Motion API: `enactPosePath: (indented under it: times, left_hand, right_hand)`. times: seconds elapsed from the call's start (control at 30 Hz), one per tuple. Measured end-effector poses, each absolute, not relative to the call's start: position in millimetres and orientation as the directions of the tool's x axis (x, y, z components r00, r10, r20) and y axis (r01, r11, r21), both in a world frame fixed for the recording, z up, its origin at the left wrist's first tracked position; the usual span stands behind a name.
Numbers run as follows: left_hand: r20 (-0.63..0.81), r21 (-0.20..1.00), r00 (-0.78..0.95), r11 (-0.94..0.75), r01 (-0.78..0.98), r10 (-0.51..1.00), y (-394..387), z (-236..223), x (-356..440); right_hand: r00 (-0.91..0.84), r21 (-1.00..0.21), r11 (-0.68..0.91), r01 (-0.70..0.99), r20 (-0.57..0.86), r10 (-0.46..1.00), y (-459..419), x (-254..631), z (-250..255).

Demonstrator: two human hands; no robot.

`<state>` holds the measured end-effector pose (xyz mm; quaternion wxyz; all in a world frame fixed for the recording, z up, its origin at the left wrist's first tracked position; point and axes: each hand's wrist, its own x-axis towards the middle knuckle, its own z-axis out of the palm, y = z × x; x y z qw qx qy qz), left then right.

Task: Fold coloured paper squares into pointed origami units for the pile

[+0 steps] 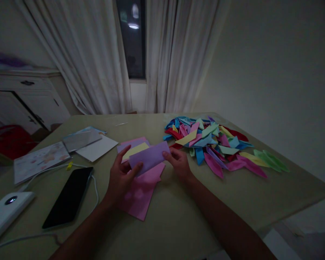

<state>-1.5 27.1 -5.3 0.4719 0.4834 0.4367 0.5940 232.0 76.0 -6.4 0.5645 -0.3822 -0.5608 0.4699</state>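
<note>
A folded strip of purple paper is held up between my two hands, tilted with its right end higher. My left hand grips its left end, thumb across the front. At the right end, my right hand pinches the paper between thumb and fingers. Below lie pink paper sheets on the table. Just behind the strip are a yellow sheet and more purple and pink paper, partly hidden by my left hand and the strip.
A heap of folded colored paper pieces covers the table's back right. On the left lie a black phone, a white power bank with a white cable, a printed booklet and a white sheet. Curtains hang behind.
</note>
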Motion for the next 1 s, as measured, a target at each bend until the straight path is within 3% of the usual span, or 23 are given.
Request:
enactPosePath:
  times: [0.17, 0.27, 0.47, 1.0]
  left_hand:
    - [0.175, 0.972, 0.172, -0.198, 0.125, 0.969, 31, -10, -9]
    - [0.097, 0.987, 0.305, -0.132, 0.094, 0.947, 31, -6, -8]
    - [0.184, 0.983, 0.079, -0.185, 0.001, 0.98, 24, 2, 4]
    - [0.244, 0.969, -0.063, -0.245, -0.02, 0.968, 6, 11, 13]
  right_hand:
    - [0.028, -0.944, 0.225, -0.24, 0.225, 0.974, 78, 227, -9]
    - [-0.012, -0.94, 0.177, -0.291, 0.189, 0.982, 75, 224, -7]
    - [-0.199, -0.948, 0.086, -0.307, 0.153, 0.968, 59, 212, -3]
    - [-0.328, -0.939, 0.035, -0.341, 0.154, 0.932, 39, 206, 11]
